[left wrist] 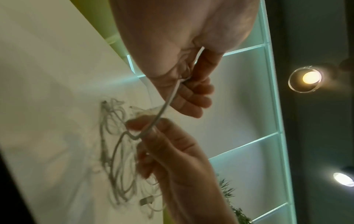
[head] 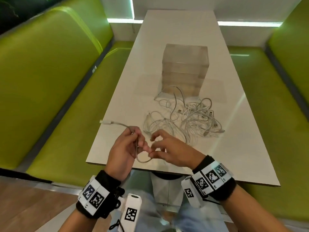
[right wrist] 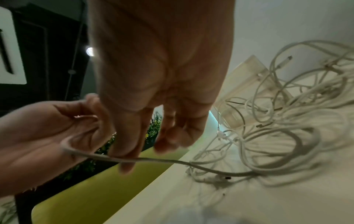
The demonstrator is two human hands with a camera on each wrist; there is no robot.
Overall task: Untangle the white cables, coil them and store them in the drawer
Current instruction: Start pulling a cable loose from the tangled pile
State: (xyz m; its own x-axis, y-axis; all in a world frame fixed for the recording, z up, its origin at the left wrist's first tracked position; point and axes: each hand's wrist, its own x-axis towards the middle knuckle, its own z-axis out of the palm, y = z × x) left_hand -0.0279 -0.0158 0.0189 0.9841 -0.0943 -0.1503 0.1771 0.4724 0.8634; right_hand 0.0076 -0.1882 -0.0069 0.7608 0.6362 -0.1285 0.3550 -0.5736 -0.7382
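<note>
- Two hands are on one white cable: my left hand (head: 124,146) has its fingers curled round a stretch of the cable (head: 142,160), and my right hand (head: 168,152) pinches it between thumb and forefinger where it dips in a loop between them, just above the near edge of the table (head: 117,97).
- My right pinch looks light in the wrist view, with the other fingers hanging loose, so I judge the cable could slide out if I pull hard.
- One plug end (head: 104,122) lies on the table beyond my left hand, close to the table's left edge; a careless tug could sweep it over the side.
- From my right hand the cable seems to run on toward the tangle of white cables (head: 189,118), though I cannot tell whether this strand is free of it. If it is not, drawing it in may tighten a knot or drag the whole heap toward me.
- Coiling too early, with the far end caught, would wind a twist into the loops.
- Behind the heap stands the clear drawer unit (head: 184,71), its drawers apparently closed, with some loops touching its base; dragging the heap could snag there or nudge the unit.
</note>
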